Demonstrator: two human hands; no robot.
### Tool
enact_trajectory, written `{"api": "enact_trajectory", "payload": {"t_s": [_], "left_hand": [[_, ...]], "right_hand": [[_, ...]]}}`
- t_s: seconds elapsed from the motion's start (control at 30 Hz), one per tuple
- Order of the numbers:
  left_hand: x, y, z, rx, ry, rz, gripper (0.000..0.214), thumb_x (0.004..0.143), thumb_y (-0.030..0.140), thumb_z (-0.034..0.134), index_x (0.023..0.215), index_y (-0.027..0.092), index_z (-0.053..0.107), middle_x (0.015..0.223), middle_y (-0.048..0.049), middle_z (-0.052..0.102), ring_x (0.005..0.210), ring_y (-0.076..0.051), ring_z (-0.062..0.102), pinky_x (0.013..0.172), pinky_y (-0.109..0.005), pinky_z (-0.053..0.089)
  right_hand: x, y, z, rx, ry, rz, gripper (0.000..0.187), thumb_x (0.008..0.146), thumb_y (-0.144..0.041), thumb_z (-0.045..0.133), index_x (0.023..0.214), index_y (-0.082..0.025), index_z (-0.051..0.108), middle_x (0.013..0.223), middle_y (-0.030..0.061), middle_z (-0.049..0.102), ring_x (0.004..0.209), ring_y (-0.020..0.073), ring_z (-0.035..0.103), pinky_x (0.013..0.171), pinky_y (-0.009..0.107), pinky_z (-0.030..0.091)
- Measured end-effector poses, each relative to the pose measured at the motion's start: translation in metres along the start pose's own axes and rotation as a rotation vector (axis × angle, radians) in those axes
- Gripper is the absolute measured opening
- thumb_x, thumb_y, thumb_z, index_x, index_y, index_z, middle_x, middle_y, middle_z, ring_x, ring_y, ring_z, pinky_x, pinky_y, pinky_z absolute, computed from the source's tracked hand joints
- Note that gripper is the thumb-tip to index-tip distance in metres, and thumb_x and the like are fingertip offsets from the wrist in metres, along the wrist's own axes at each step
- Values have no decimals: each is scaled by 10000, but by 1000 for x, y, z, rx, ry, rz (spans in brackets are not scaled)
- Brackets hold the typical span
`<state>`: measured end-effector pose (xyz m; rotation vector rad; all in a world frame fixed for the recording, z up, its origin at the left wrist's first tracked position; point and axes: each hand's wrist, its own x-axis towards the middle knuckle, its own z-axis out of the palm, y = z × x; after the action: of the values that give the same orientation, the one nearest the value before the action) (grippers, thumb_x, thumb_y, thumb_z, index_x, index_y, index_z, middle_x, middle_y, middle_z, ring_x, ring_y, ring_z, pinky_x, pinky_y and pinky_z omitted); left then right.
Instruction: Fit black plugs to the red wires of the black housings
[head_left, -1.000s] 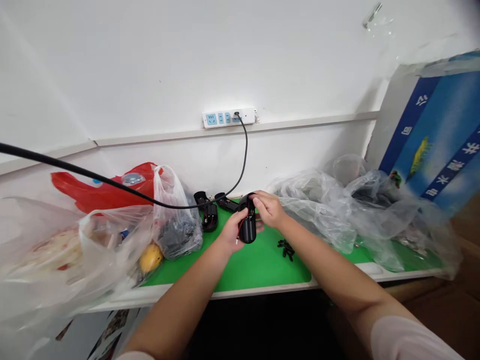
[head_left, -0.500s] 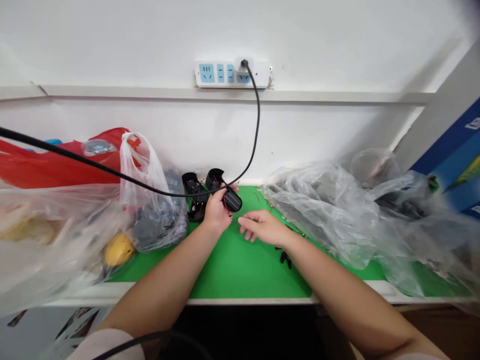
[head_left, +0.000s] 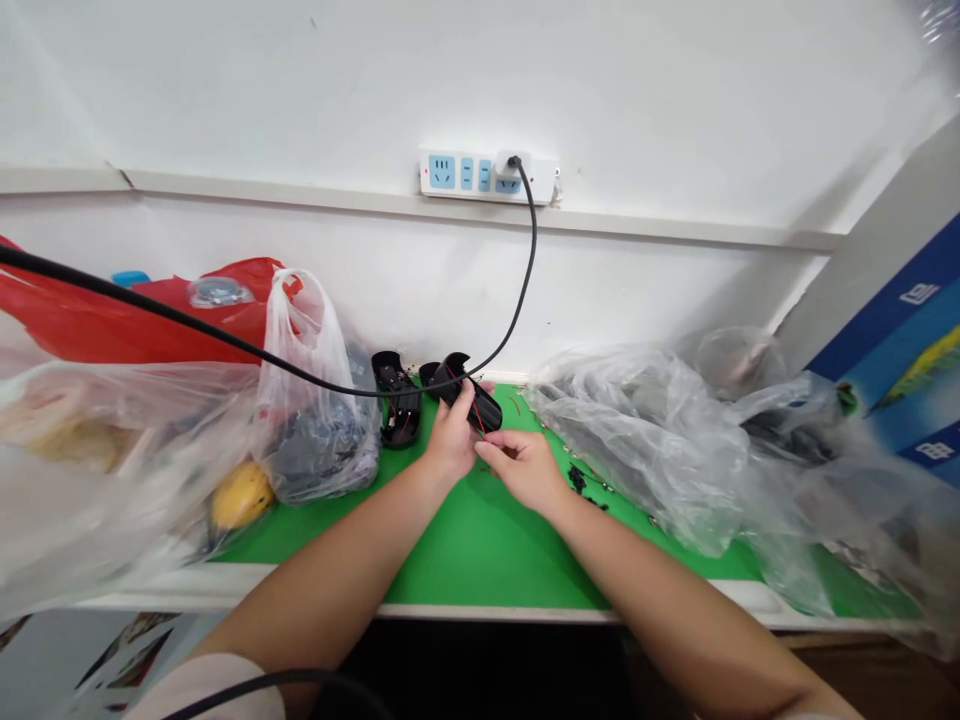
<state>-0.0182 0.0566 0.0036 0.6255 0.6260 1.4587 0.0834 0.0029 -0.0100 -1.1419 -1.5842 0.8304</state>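
Observation:
My left hand (head_left: 453, 436) is closed around a black plastic housing (head_left: 486, 408) with a rounded end and a curved, cut-away top. A thin red wire (head_left: 478, 408) runs out along the housing. Its lower end meets the pinched fingertips of my right hand (head_left: 525, 466), just beside my left palm. Left of my hands, on the green mat (head_left: 480, 560), lies another open black housing (head_left: 402, 408) with parts and red wire inside. Small black parts (head_left: 577, 480) lie to the right of my right hand.
A black cable (head_left: 525, 280) drops from the power strip (head_left: 487, 178) and crosses in front of the housings. Clear plastic bags (head_left: 637, 430) crowd the right side. A white bag (head_left: 307, 330), a yellow object (head_left: 241, 495) and a red bag (head_left: 150, 325) stand left.
My right hand has moved to my left hand and now pinches the red wire's end. The held housing is apart from the one on the mat. The view has shifted slightly.

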Motion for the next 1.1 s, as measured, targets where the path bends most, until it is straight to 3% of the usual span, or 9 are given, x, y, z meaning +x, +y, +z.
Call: {"api": "enact_trajectory", "payload": {"t_s": [0.2,0.43,0.7,1.1], "left_hand": [[6,6,-1,-63,28,-23,381,730,440,725,949,173,564,859,-61,683,794,-182,656,701,-299,501],[1,13,2,-57,13,-169,320,811,447,635,938,163,560,848,-69,660,719,-201,664,647,-343,536],[-2,16,1,-24,-26,-164,293,699,264,740,904,138,572,785,-47,634,687,-196,650,633,-372,562],[-6,22,2,169,-50,-2,299,622,222,747,851,105,595,806,-70,660,689,-224,665,612,-391,565]], "right_hand": [[6,0,-18,-136,144,-222,138,803,-304,626,751,-203,704,657,22,584,615,154,524,573,274,402],[10,3,-25,-201,149,-237,147,787,-266,639,667,-197,688,595,11,557,555,137,496,528,264,367],[7,-1,-24,-313,178,-272,193,760,-205,617,571,-165,608,533,-10,529,529,105,474,533,230,343],[4,-7,-32,-481,-70,-201,172,770,-303,646,678,-158,645,635,6,576,549,98,470,542,233,333]]}}
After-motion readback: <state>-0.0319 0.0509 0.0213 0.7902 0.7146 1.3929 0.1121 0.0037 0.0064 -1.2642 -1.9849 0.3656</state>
